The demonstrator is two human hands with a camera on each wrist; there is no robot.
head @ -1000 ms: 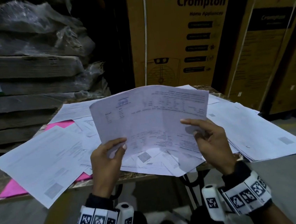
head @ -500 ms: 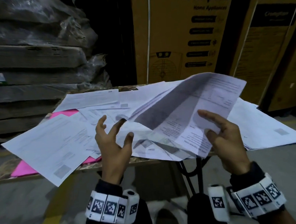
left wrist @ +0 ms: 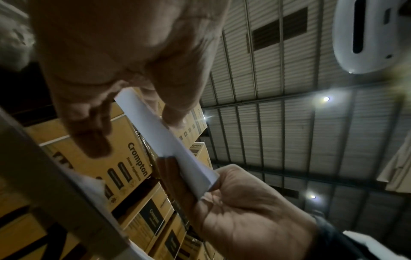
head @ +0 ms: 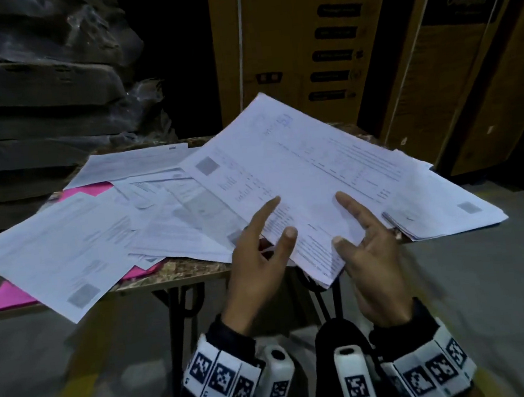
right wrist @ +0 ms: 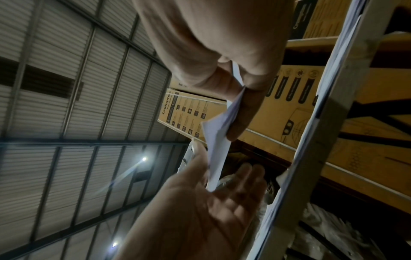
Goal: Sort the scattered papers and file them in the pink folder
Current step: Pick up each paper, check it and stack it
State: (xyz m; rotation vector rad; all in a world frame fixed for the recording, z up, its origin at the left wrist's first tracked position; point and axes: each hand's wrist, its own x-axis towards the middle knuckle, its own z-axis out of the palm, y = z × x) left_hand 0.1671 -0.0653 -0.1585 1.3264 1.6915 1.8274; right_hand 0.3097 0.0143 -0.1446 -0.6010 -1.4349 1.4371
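Note:
A thick stack of printed papers (head: pixel 300 175) lies tilted over the right half of the table, its near corner past the front edge. My right hand (head: pixel 343 219) pinches that corner, thumb on top; the right wrist view shows the hand (right wrist: pixel 235 109) gripping the white sheet edge (right wrist: pixel 219 140). My left hand (head: pixel 276 226) is at the stack's left edge with straight fingers, thumb touching it. The left wrist view shows that hand (left wrist: pixel 135 135) spread around the edge (left wrist: pixel 169 140). The pink folder (head: pixel 9 296) lies on the left, mostly covered by loose sheets (head: pixel 58 245).
The small marble-look table (head: pixel 180 268) stands on black metal legs. Another paper pile (head: pixel 449 211) lies at its right end. Tall Crompton cardboard boxes (head: pixel 319 46) stand close behind. Plastic-wrapped flat packs (head: pixel 33 93) are stacked at the left. Grey floor surrounds the table.
Both hands held the stack upright; the left let go while the right swung it rightward. Now the stack lies lower and flatter, and the left hand is back at its edge.

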